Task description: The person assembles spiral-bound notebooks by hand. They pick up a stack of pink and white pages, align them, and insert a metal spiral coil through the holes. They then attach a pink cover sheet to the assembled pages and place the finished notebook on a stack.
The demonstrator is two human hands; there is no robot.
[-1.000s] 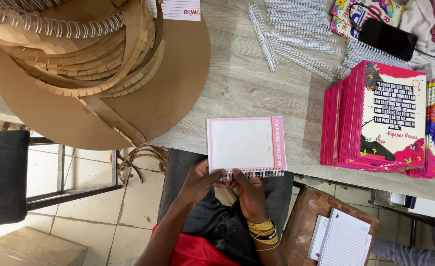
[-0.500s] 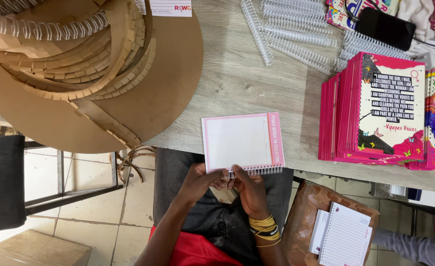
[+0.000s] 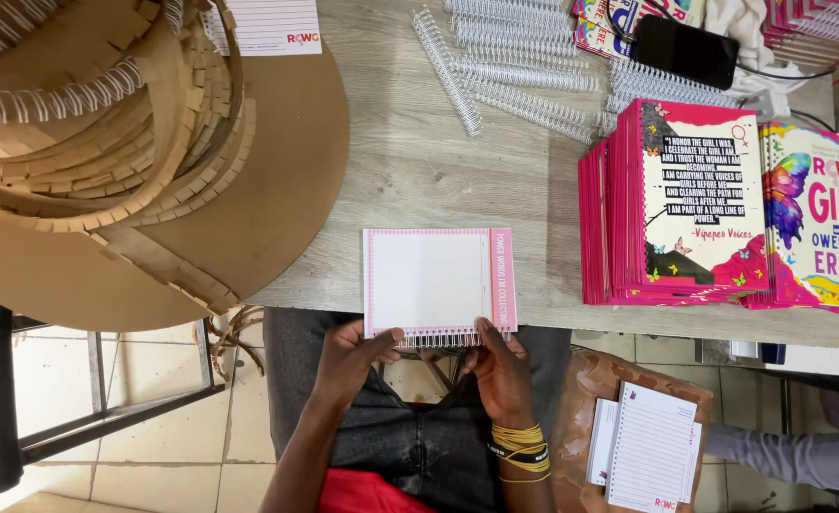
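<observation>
A small notebook (image 3: 434, 280) with a white page and pink border lies at the near edge of the wooden table (image 3: 419, 161), its wire spiral binding (image 3: 443, 338) hanging over the edge toward me. My left hand (image 3: 348, 359) pinches the left end of the spiral. My right hand (image 3: 500, 366), with yellow bands on the wrist, holds the right end, thumb on the pink strip.
A stack of pink-edged bound notebooks (image 3: 686, 204) stands at right, more colourful ones (image 3: 819, 214) beside it. Loose white wire spirals (image 3: 514, 66) and a black phone (image 3: 686, 49) lie at the back. Curved cardboard pieces (image 3: 125, 152) fill the left. Lined pads (image 3: 648, 446) rest on a brown stool.
My hands were together at the middle of the spiral; now they have spread apart to its two ends. The notebook stays in place.
</observation>
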